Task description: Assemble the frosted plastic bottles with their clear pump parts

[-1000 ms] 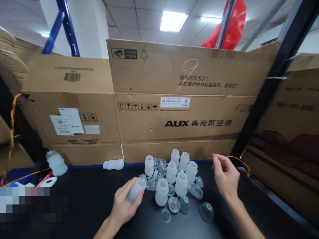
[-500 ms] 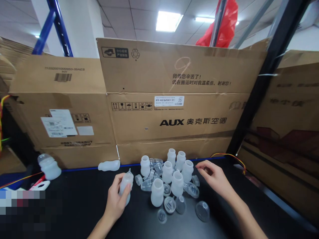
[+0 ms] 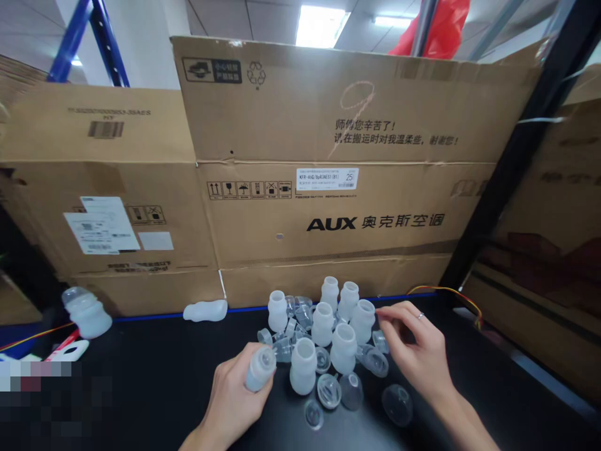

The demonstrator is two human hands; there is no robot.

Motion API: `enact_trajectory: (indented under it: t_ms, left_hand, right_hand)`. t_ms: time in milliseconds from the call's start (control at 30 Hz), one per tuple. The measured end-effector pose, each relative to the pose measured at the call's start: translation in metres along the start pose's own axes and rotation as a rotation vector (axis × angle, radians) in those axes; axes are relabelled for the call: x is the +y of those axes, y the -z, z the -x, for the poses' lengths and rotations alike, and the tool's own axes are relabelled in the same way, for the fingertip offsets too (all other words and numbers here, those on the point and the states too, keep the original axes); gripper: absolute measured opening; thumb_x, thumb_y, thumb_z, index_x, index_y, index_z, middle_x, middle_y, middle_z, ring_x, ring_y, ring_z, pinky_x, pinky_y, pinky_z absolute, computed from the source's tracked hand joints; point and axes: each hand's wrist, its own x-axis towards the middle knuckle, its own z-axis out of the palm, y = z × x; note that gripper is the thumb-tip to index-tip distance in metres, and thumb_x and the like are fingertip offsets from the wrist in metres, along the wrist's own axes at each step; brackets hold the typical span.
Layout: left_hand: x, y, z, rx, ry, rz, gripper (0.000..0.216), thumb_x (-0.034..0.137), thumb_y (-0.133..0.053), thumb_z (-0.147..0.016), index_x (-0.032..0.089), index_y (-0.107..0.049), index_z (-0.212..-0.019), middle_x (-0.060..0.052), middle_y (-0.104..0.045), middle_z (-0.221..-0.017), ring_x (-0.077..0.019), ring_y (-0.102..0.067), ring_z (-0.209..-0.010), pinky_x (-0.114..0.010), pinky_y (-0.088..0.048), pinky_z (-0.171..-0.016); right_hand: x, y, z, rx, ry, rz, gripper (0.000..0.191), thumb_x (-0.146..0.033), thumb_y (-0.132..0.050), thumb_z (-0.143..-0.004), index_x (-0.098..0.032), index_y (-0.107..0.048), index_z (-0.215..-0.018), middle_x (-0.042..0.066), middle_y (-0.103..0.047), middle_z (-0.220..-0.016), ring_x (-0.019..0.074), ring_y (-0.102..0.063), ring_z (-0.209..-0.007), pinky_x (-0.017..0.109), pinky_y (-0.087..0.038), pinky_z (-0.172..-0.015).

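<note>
Storeroom-like workspace: blue racking [image 3: 107, 44], cardboard [image 3: 263, 138]

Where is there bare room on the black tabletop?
Left of the left hand, below the lying bottle; also between the right hand and the right-side cardboard. Between the hands is crowded: standing bottles, clear plastic pieces.

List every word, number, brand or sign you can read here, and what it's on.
"AUX 奥克斯空调": large carton
"师傅您辛苦了! 请在搬运时对我温柔些,谢谢您!": same carton
"9", apparently hand-drawn: same carton
Recycling arrows, up arrows, glass, umbrella: signs, same carton
"KFR-46G/BpR3AES1(B1)", "25": white label
Too small or blurred: remaining fine print, left carton, its stickers, right carton
Bottles: none readable
</note>
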Motion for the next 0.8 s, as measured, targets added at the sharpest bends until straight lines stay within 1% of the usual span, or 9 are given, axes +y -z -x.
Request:
enact_trajectory:
  t_ms: [100,233,300,400,500,567,667,733,800]
  left_hand:
    - [0.006,-0.004,-0.002,-0.074,0.042,-0.062,0.032,0.022,-0.066,-0.09,0.034,-0.062,-0.12,0.008,-0.079,-0.089,-0.0165,-0.078,-0.072,-0.024,-0.054,-0.066]
    - [0.014,-0.006,-0.013,-0.177,0.033,-0.207,0.03,0.025,-0.066,-0.091,0.03,-0.061,-0.12,0.001,-0.083,-0.103,-0.0246,-0.081,-0.093,-0.03,-0.056,-0.076]
    - [0.017,-0.007,-0.019,-0.197,0.037,-0.265,0.023,0.026,-0.067,-0.09,0.028,-0.062,-0.113,-0.001,-0.083,-0.1,-0.0278,-0.081,-0.092,-0.032,-0.055,-0.074]
    - [0.017,-0.006,-0.022,-0.196,0.051,-0.305,0.012,0.022,-0.067,-0.088,0.027,-0.062,-0.099,0.0,-0.081,-0.086,-0.0291,-0.081,-0.081,-0.032,-0.052,-0.066]
    - [0.011,-0.005,-0.018,-0.165,0.059,-0.321,0.011,0.024,-0.067,-0.088,0.026,-0.062,-0.097,0.001,-0.08,-0.084,-0.0279,-0.08,-0.077,-0.032,-0.052,-0.066]
    - [0.004,-0.003,-0.013,-0.091,0.088,-0.291,0.013,0.031,-0.068,-0.091,0.026,-0.061,-0.101,0.001,-0.081,-0.084,-0.025,-0.08,-0.074,-0.031,-0.054,-0.066]
    - [-0.002,-0.001,-0.005,0.13,0.139,-0.081,0.021,0.041,-0.072,-0.091,0.026,-0.062,-0.102,0.002,-0.082,-0.084,-0.0199,-0.079,-0.067,-0.026,-0.058,-0.063]
    - [0.0,-0.002,0.002,0.253,0.1,0.077,0.025,0.041,-0.077,-0.087,0.026,-0.065,-0.104,0.0,-0.084,-0.094,-0.0203,-0.081,-0.076,-0.025,-0.062,-0.068]
    - [0.01,-0.006,0.008,0.355,0.017,0.154,0.029,0.041,-0.082,-0.081,0.028,-0.07,-0.104,0.0,-0.085,-0.097,-0.0228,-0.082,-0.079,-0.027,-0.065,-0.071]
  right_hand:
    - [-0.01,-0.006,0.005,-0.045,0.055,-0.041,0.014,-0.012,-0.062,-0.097,-0.023,-0.071,-0.098,0.002,-0.063,-0.087,0.0148,-0.057,-0.063,0.029,-0.045,-0.056]
    - [-0.016,-0.011,0.011,-0.098,0.084,-0.054,0.018,-0.009,-0.062,-0.095,-0.024,-0.07,-0.102,0.001,-0.062,-0.089,0.0132,-0.053,-0.061,0.028,-0.044,-0.056]
    - [-0.017,-0.011,0.013,-0.107,0.087,-0.059,0.019,-0.008,-0.063,-0.095,-0.024,-0.07,-0.102,0.0,-0.062,-0.088,0.0132,-0.053,-0.062,0.029,-0.044,-0.057]
    - [-0.018,-0.012,0.014,-0.121,0.083,-0.074,0.018,-0.008,-0.063,-0.095,-0.024,-0.07,-0.101,0.0,-0.062,-0.088,0.0128,-0.053,-0.062,0.028,-0.043,-0.057]
    - [-0.019,-0.014,0.017,-0.141,0.074,-0.096,0.018,-0.009,-0.062,-0.095,-0.024,-0.069,-0.1,0.0,-0.062,-0.088,0.0125,-0.052,-0.062,0.028,-0.043,-0.056]
    - [-0.021,-0.017,0.02,-0.155,0.081,-0.108,0.018,-0.009,-0.061,-0.096,-0.023,-0.069,-0.102,0.0,-0.062,-0.088,0.0128,-0.053,-0.062,0.028,-0.044,-0.056]
    - [-0.03,-0.023,0.024,-0.17,0.112,-0.099,0.021,-0.008,-0.059,-0.096,-0.023,-0.068,-0.108,0.0,-0.062,-0.084,0.0139,-0.055,-0.062,0.028,-0.046,-0.056]
    - [-0.037,-0.028,0.027,-0.168,0.159,-0.073,0.024,-0.008,-0.057,-0.096,-0.023,-0.067,-0.111,-0.001,-0.062,-0.078,0.0149,-0.057,-0.061,0.028,-0.046,-0.055]
    - [-0.044,-0.035,0.031,-0.158,0.264,-0.047,0.029,-0.009,-0.059,-0.093,-0.022,-0.064,-0.119,0.002,-0.068,-0.079,0.018,-0.064,-0.065,0.03,-0.052,-0.059]
